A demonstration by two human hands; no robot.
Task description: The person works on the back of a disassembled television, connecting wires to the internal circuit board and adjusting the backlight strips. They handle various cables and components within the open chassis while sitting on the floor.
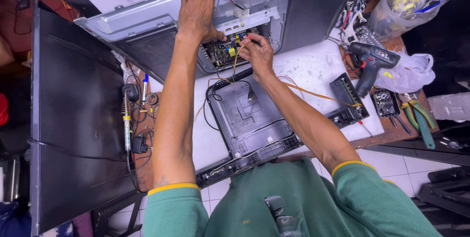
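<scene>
Left hand (pixel 198 7) lies flat, fingers spread, on the TV back panel (pixel 147 19) at 12 o'clock. Right hand (pixel 257 53) pinches a red-tipped wire (pixel 243 41) over the circuit board (pixel 224 51), grip closed on it.

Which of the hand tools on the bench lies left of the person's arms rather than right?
The soldering iron, with its coiled stand and yellow band, lying lengthwise by the black panel. The cordless drill and green-handled pliers lie on the right side.

Both arms stretch forward; left hand (pixel 198 7) lies flat, right hand (pixel 257 53) pinches its fingers (pixel 246 43) together.
</scene>
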